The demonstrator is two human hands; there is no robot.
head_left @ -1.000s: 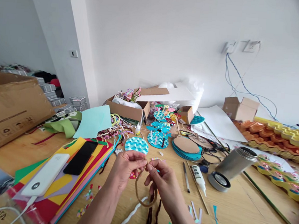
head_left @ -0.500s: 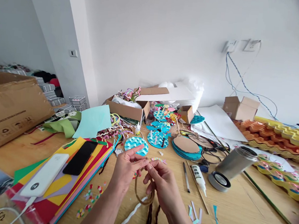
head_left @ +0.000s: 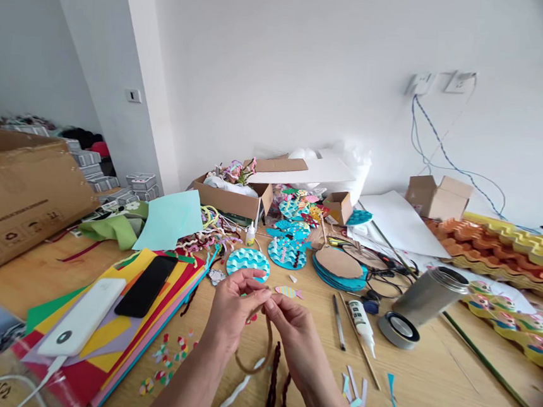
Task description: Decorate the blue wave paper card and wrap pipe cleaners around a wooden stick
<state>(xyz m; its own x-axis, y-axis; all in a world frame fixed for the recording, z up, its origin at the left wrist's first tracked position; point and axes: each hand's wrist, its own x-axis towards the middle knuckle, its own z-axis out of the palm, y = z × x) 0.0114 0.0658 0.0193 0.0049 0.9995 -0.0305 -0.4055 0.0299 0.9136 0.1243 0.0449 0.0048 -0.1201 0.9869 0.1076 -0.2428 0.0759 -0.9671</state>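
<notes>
Brown pipe cleaner (head_left: 269,339), bent in a curve: held above the wooden desk (head_left: 444,402), near side, between the pinched fingertips of left hand (head_left: 235,311) and right hand (head_left: 292,335). Curve hangs downward, rounded end toward the near edge, long axis roughly near-to-far. Bare strip of wood: separates right hand from pen (head_left: 338,323) and glue bottle (head_left: 363,325). Near-left corner: coloured sheets (head_left: 133,340), stacked, bearing black phone (head_left: 146,286) and white power bank (head_left: 83,317). Far edge: open cardboard box (head_left: 231,203), holding fuzzy multicoloured pieces (head_left: 236,170). Right side: open-mouthed steel flask (head_left: 427,299), contents hidden.
</notes>
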